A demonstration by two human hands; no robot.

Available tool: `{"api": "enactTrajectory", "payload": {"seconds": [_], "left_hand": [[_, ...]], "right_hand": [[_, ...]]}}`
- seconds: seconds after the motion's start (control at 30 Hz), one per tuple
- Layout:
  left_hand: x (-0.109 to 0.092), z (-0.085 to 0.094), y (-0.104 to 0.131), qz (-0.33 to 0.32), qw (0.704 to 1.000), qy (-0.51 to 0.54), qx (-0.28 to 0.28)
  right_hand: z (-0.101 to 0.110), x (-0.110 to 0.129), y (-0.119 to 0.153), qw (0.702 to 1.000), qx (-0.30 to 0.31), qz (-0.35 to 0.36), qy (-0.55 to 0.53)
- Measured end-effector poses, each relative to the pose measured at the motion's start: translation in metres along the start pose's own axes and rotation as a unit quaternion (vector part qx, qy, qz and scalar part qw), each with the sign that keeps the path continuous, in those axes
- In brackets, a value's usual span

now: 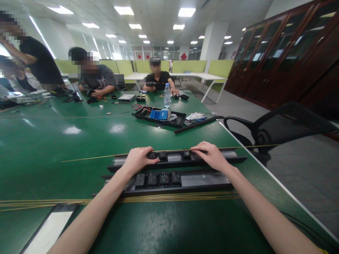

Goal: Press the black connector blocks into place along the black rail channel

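A thin brass-coloured rod (pixel 87 159) lies lengthwise along the far black channel rail (pixel 173 163), its ends reaching past the rail on both sides. My left hand (pixel 139 160) curls round the rod near the rail's left part, thumb on the near side by small black blocks (pixel 162 156). Further right, my right hand (pixel 210 155) pinches the rod with its fingertips, just beside another black block (pixel 186 154). Nearer to me, a second black rail (pixel 203 179) holds a row of several black blocks (pixel 152 180). What lies under my fingers is partly hidden.
Several brass rods (pixel 182 198) lie before the near rail. A white-faced panel (pixel 49 225) is at lower left. Beyond are a black tray (pixel 178 121), a water bottle (pixel 166 95), gloves (pixel 196 117) and a black strip (pixel 197 124). An office chair (pixel 265 130) stands right; other people sit opposite.
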State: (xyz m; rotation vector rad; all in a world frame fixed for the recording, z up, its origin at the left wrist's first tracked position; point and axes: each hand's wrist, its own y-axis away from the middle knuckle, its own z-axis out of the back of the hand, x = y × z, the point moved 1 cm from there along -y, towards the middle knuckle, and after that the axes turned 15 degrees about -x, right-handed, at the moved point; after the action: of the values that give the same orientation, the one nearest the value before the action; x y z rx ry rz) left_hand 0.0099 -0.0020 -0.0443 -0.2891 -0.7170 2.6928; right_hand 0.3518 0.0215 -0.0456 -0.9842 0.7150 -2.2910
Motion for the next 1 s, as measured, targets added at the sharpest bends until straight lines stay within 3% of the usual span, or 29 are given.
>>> {"api": "enactTrajectory", "payload": {"seconds": [1.0], "left_hand": [[0.0, -0.002, 0.0, -0.003, 1.0, -0.003, -0.004]], "right_hand": [[0.028, -0.022, 0.002, 0.999, 0.02, 0.021, 0.04]]}}
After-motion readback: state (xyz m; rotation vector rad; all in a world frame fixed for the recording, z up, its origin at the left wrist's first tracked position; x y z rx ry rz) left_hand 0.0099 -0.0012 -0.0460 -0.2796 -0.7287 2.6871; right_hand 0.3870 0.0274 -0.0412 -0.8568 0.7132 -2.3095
